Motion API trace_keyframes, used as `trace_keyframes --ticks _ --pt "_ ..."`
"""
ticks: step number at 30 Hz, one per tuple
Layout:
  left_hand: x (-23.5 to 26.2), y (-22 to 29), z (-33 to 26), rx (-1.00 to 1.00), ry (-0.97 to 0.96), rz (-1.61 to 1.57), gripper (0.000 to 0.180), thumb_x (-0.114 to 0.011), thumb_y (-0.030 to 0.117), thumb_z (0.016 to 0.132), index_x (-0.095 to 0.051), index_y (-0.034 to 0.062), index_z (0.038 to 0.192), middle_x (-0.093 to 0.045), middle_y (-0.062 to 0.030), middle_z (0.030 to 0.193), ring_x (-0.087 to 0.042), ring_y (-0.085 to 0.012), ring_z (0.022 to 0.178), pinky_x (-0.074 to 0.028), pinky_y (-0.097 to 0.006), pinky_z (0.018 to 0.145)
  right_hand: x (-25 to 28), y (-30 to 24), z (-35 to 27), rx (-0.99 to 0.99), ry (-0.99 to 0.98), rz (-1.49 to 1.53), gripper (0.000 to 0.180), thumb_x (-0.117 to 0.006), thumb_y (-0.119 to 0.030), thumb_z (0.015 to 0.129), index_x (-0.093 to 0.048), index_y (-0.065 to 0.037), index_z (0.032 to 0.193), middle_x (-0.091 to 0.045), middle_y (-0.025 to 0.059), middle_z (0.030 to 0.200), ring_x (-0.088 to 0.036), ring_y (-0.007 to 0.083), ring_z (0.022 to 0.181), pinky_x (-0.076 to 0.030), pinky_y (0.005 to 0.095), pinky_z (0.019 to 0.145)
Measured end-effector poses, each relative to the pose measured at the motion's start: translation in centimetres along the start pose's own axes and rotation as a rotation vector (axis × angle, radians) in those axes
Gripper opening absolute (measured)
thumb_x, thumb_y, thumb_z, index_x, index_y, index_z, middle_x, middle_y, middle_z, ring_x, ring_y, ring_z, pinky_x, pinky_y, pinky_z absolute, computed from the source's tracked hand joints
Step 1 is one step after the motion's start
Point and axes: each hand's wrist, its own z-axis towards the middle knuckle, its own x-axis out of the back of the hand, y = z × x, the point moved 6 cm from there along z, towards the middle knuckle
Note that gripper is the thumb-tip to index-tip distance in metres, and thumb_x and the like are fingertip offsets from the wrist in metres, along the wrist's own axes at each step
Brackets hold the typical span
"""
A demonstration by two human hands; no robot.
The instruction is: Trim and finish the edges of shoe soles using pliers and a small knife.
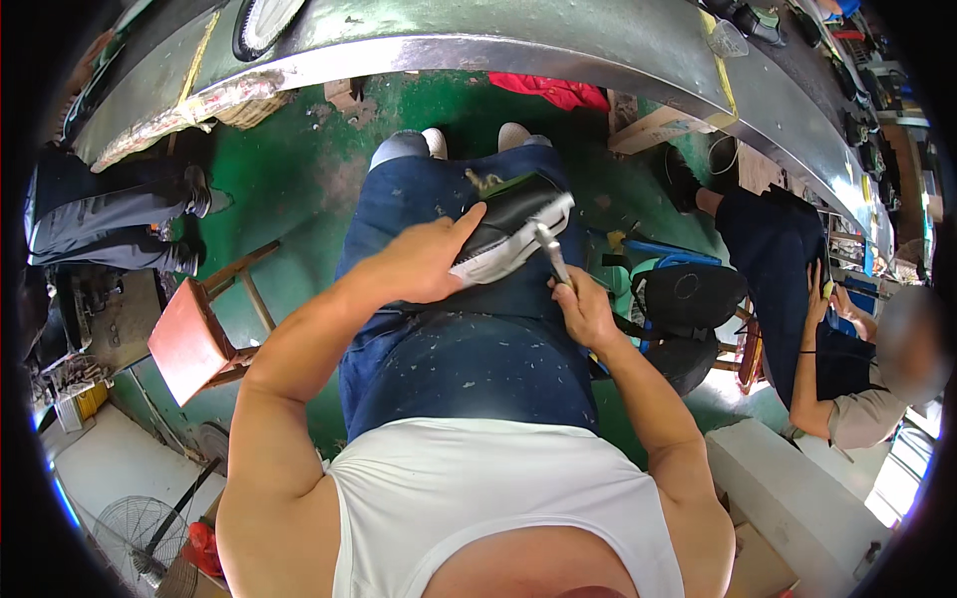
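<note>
L hand [419,267] grips a black shoe w/ white sole [508,234], clamped on its side, resting on the lap over the blue apron [469,349]. R hand [583,311] is closed round a thin metal tool [551,257], tip on the sole edge, prob. touching. 1 red stool [189,339] stands to the left.

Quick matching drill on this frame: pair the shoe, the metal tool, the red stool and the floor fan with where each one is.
Things:
1. shoe
2. metal tool
3. red stool
4. floor fan

Places:
A. lower left corner, on the pale floor
B. in the right hand
C. on the lap, gripped by the left hand
D. on the green floor, left of the person's legs

Pairs: 1-C, 2-B, 3-D, 4-A
</note>
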Motion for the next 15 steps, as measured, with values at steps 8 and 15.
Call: trace_keyframes --ticks 8,15 --pt "11.7 11.0 -0.4 -0.513 0.395 -0.117 0.069 -0.086 0.014 0.065 -0.056 0.0052 0.126 -0.072 -0.0149 0.098 -0.07 -0.0313 0.087 -0.054 -0.039 0.076 0.0 2.4 -1.7 -0.057 0.273 0.43 0.035 -0.056 -0.029 0.099 -0.057 0.001 0.117 -0.064 0.0079 0.095 -0.062 0.0163 0.084 -0.051 0.0318 0.08" --pt "-3.6 -6.0 11.6 0.358 0.156 -1.202 0.062 -0.048 0.057 0.101 -0.068 -0.0001 0.115 -0.072 -0.0106 0.105 -0.07 -0.0215 0.089 -0.056 -0.034 0.078 1.5 -1.4 -0.8 -0.192 -0.028 0.254 0.028 -0.058 -0.013 0.094 -0.057 0.0 0.118 -0.065 0.0124 0.094 -0.064 0.0241 0.085 -0.051 0.0346 0.081"
